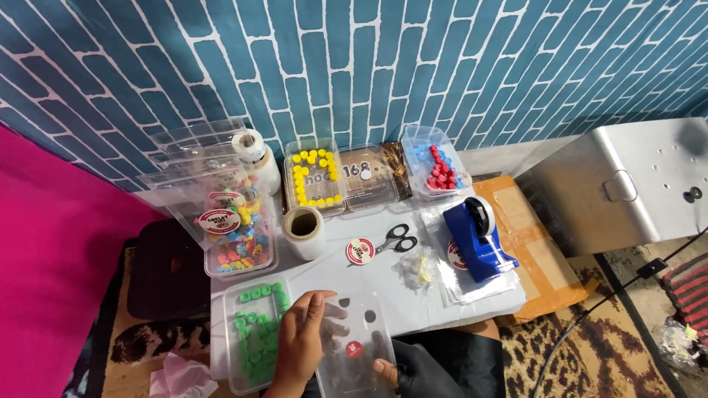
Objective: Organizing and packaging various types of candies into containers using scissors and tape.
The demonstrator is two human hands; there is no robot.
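Both hands' grip (299,343) clamps a clear, flat plastic lid (354,346) bearing holes and a red sticker.

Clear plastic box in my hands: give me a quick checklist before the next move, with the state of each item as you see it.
1. Left hand grips clear plastic box: ok.
2. Right hand supports the box's lower edge: ok, only fingertips visible.
3. Box contents: cannot tell.
4. Tray of green caps beside left hand, upright: ok.
5. Scissors lie clear of both hands: ok.
6. Blue tape dispenser stands apart on the table: ok.
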